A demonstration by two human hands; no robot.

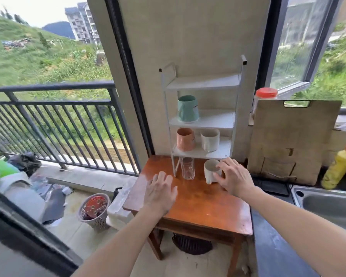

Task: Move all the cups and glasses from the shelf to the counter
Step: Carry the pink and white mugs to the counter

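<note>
A white three-tier shelf (pixel 202 83) stands at the back of a small wooden table (pixel 198 204). A teal cup (pixel 188 109) sits upside down on the middle tier. On the lowest tier are an orange cup (pixel 185 139) and a white cup (pixel 209 142). Under the shelf, on the table, stand a clear glass (pixel 187 168) and a white mug (pixel 210 171). My right hand (pixel 235 177) curls around the white mug's right side, thumb at its base and a finger on its rim. My left hand (pixel 161 189) lies flat and spread on the table, left of the glass.
A dark counter (pixel 272 244) with a steel sink (pixel 328 200) lies to the right. A wooden cutting board (pixel 288 140), a red-lidded jar (pixel 265 96) and a yellow bottle (pixel 339 168) stand behind it. A balcony railing (pixel 58 124) and a basket (pixel 95 209) are left.
</note>
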